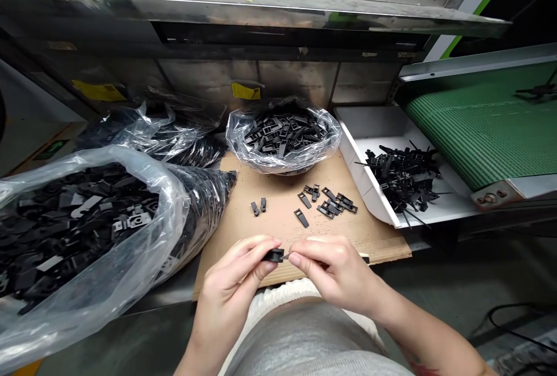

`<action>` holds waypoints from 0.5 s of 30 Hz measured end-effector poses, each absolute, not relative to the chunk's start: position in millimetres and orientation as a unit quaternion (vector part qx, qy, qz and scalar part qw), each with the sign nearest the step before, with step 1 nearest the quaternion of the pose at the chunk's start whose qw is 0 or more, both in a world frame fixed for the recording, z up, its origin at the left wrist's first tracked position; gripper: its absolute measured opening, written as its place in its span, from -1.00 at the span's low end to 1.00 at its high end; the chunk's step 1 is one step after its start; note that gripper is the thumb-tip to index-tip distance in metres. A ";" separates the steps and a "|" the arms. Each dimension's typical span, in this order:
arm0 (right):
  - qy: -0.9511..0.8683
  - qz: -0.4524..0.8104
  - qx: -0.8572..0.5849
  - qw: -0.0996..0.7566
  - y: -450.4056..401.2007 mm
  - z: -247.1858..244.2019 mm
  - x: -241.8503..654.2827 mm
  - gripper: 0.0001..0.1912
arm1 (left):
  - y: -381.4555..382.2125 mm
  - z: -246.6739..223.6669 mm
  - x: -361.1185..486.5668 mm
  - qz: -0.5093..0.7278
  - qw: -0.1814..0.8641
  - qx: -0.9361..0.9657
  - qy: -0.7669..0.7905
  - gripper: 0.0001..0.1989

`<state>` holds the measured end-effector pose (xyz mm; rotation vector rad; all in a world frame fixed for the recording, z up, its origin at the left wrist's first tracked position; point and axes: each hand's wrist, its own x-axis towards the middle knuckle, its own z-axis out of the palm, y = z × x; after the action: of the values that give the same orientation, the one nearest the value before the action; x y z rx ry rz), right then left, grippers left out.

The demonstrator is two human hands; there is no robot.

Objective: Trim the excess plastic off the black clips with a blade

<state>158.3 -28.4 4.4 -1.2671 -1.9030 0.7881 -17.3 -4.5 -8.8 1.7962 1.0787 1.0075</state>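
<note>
Head view: the left hand [237, 274] pinches a small, dark black plastic piece [273, 255] between thumb and fingertips, just above the near part of a flat brown cardboard sheet [278, 187]. Facing it, the right hand [333, 263] pinches a thin, pointed tool [286, 256], its tip at the piece's right end; whether the two touch is too small to tell.

Just beyond the left hand, two small black hooked plastic clips [263, 205] lie side by side on the cardboard. Beyond the right hand, flat, tapered black plastic tabs with rectangular openings [301, 218] lie scattered, some overlapping. Farther ahead, between the hands' two sides, a round container lined with clear plastic film [282, 162] holds a heap of similar tabs.

Left of the left hand, a large open translucent plastic bag [174, 202] is full of black pieces. To the far right of the right hand, a white shallow tray [363, 184] holds spindly black plastic parts [407, 176], beside a green textured conveyor belt [478, 120].
</note>
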 end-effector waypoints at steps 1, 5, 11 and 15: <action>-0.730 0.336 -0.483 0.349 -25.5 6.2 160.5 -0.71 | -3.8 -8.3 -18.1 0.395 0.396 0.715 0.420 -0.72; -0.634 0.606 -0.395 0.274 -16.1 13.0 171.3 -0.70 | -2.2 -4.1 -19.1 0.401 0.378 0.734 0.397 -0.72; -0.574 0.655 -0.336 0.358 -28.0 5.8 177.0 -0.73 | -5.9 -1.3 -18.1 0.403 0.380 0.715 0.426 -0.79; -0.703 0.341 -0.449 0.433 -40.1 -3.7 169.0 -0.71 | -9.5 -1.8 -18.9 0.386 0.401 0.705 0.440 -0.81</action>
<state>169.0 -40.1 -3.7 -1.1188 -1.7524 0.8494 -18.9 -9.5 -1.8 1.7824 1.1115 0.9763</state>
